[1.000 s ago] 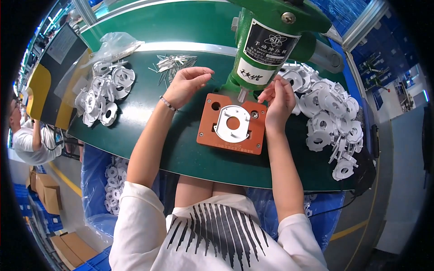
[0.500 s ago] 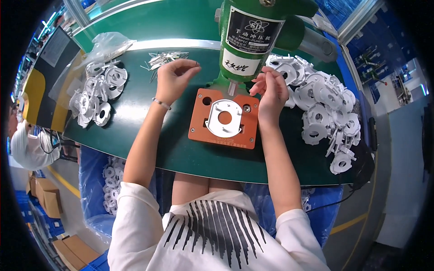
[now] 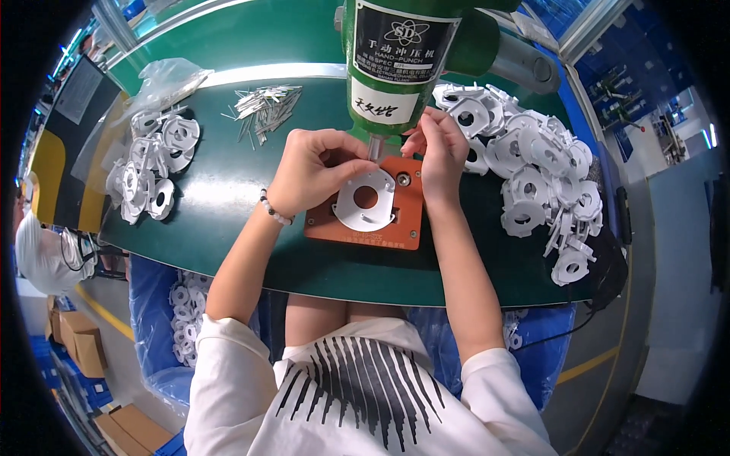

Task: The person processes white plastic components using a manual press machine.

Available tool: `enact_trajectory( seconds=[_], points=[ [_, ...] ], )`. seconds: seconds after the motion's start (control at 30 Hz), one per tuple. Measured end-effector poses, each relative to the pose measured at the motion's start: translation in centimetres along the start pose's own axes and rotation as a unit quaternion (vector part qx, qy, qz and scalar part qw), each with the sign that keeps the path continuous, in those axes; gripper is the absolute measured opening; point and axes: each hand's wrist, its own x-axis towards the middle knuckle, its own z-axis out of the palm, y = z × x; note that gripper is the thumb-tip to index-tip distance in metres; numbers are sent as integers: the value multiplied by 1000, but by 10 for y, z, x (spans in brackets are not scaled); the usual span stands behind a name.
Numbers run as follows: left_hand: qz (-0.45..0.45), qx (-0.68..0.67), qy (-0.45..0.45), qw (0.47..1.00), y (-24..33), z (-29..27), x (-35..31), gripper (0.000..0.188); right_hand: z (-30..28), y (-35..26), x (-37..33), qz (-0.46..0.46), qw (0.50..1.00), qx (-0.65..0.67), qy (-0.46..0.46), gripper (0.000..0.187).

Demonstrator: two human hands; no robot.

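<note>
One glossy, dark green worktop fills the middle of the head view, curving across from 9 to 3 o'clock. Around it is a factory room: grey floor with yellow lines, a person in white clothing at 9 o'clock, two brown cardboard boxes near 8 o'clock. Blue plastic lining with white parts inside shows below the worktop's edge, towards 8 and 4 o'clock.

Near the centre, one flat white plastic plate with a round central hole lies on one orange rectangular block. Its longer axis runs roughly from 12 to 6 o'clock. Just beyond it, the bright metal ram of one green metal hand press points down towards 6 o'clock.

Two bare hands are here. The left hand, with one beaded bracelet, reaches over the plate's 11 o'clock edge, thumb and fingers nearly together; I cannot tell whether they hold anything. The right hand is beside the ram, towards 1 o'clock, fingers curled; its hold cannot be told.

One pile of thin silvery metal pins lies at 11 o'clock; two heaps of white plastic parts lie at 10 and 2 o'clock, too overlapped to count.
</note>
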Motion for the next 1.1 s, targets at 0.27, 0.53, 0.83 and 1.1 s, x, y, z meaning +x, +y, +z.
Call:
enact_trajectory(
  seconds=[0.27, 0.53, 0.83, 1.1],
  points=[
    [40, 52, -3, 998, 2, 0, 0, 11, 0, 2, 0, 3, 1000, -1, -2, 18],
    [65, 74, 2, 995, 0, 0, 0, 13, -1, 2, 0, 1, 1000, -16, -1, 19],
    [85, 73, 7, 994, 0, 0, -1, 13, -2, 2, 1, -3, 1000, -26, -4, 20],
    [89, 58, 3, 994, -2, 1, 0, 11, -3, 3, 1, -8, 999, -36, -3, 21]
  ],
)
